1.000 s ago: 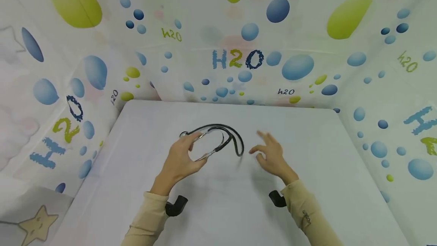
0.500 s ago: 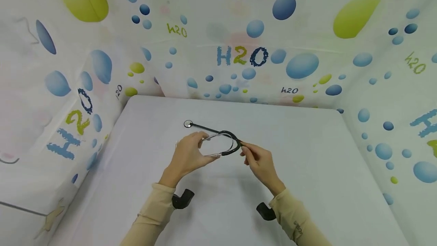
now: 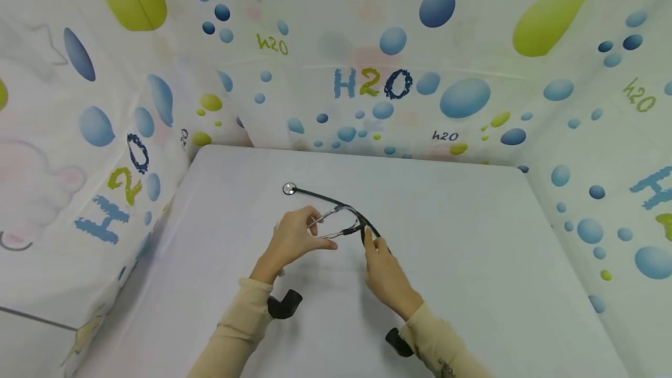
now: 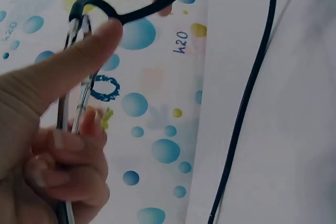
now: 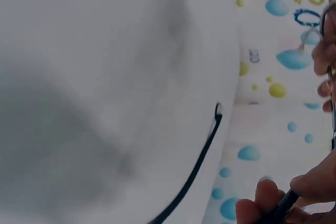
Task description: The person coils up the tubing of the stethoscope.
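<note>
A stethoscope with black tubing point(image 3: 320, 196) and metal ear tubes point(image 4: 82, 98) is stretched between the two hands above the white table. My left hand point(image 3: 294, 235) holds the ear tubes, fingers curled round one of them and thumb by the other. Close to where the tubing forks, my right hand point(image 3: 385, 276) pinches it between thumb and fingers. From there the tubing runs back to the far left, ending in the round chest piece point(image 3: 289, 189) over the table. In the right wrist view, the right thumb point(image 5: 317, 182) presses on the dark tube point(image 5: 286, 203).
The white table point(image 3: 472, 238) reaches back to a cloth wall point(image 3: 315, 28) printed with blue and green drops, with similar cloth on both sides. A black curved piece point(image 3: 285, 304) sits at the left wrist, another black piece point(image 3: 399, 343) at the right.
My right hand, apart from the stethoscope at first, has come in, taken hold of the tubing and drawn nearer. The chest piece has swung out to the far left; the left hand keeps its hold.
</note>
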`<act>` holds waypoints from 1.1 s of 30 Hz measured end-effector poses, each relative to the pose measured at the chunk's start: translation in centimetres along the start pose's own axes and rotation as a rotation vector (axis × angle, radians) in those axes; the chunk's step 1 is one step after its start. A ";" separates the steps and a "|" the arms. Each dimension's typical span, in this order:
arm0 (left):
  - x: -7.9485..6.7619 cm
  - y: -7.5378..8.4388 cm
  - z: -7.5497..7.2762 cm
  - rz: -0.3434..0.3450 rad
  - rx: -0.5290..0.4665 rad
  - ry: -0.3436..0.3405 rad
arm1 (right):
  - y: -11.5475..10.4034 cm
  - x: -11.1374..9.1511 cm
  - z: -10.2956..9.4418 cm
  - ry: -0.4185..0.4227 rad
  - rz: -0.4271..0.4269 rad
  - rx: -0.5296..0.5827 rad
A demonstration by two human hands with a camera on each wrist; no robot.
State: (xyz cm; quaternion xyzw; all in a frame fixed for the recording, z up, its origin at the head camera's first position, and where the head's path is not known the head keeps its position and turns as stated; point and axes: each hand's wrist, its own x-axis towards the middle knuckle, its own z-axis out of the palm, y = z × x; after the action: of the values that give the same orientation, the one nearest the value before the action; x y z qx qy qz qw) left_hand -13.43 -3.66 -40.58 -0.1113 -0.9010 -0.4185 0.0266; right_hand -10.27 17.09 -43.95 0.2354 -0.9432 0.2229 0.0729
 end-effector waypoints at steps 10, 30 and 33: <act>0.3 -0.7 -1.0 0.102 -0.202 -0.040 | 2.8 0.8 -0.4 0.347 0.010 0.172; -0.6 1.5 1.2 0.209 0.165 -0.117 | 0.8 3.8 -6.1 -0.126 -0.349 0.228; -1.0 2.2 1.3 0.345 0.119 -0.143 | 3.0 5.3 -6.5 -0.215 -0.300 0.487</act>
State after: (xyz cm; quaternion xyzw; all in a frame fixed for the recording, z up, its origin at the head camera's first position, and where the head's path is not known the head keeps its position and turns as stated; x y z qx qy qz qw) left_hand -11.91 -1.43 -39.93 -0.2916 -0.8914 -0.3446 0.0403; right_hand -16.12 20.18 -38.05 0.4049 -0.8191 0.4028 -0.0540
